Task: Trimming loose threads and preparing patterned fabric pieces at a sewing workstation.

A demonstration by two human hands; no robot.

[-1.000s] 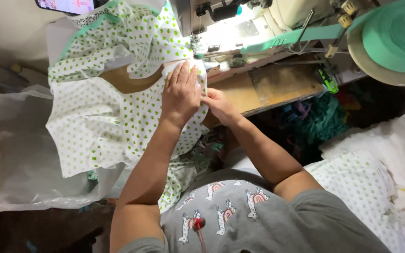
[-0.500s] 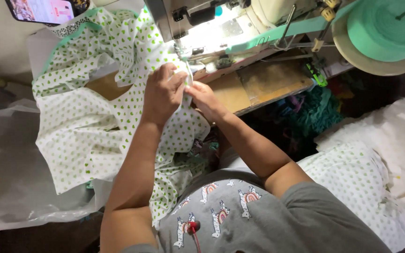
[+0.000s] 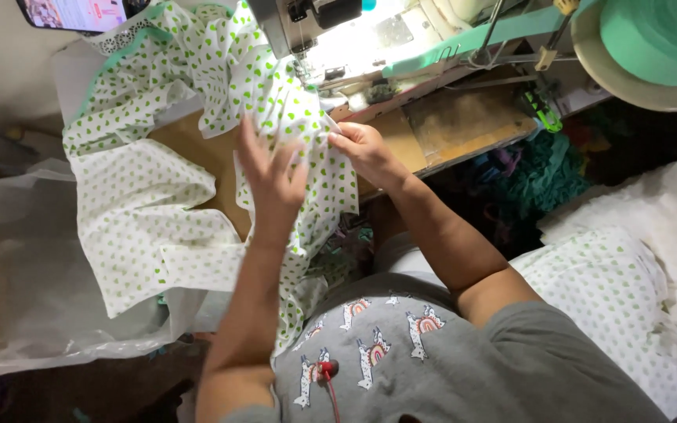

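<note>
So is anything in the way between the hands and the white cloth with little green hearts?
Nothing visible. The left hand lies spread flat on the white cloth with green hearts, and the right hand pinches its edge beside the sewing machine.

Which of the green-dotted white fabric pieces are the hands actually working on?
The dotted fabric piece under the sewing machine, pinched by the right hand and touched by the left hand. The folded stack at right lies untouched.
</note>
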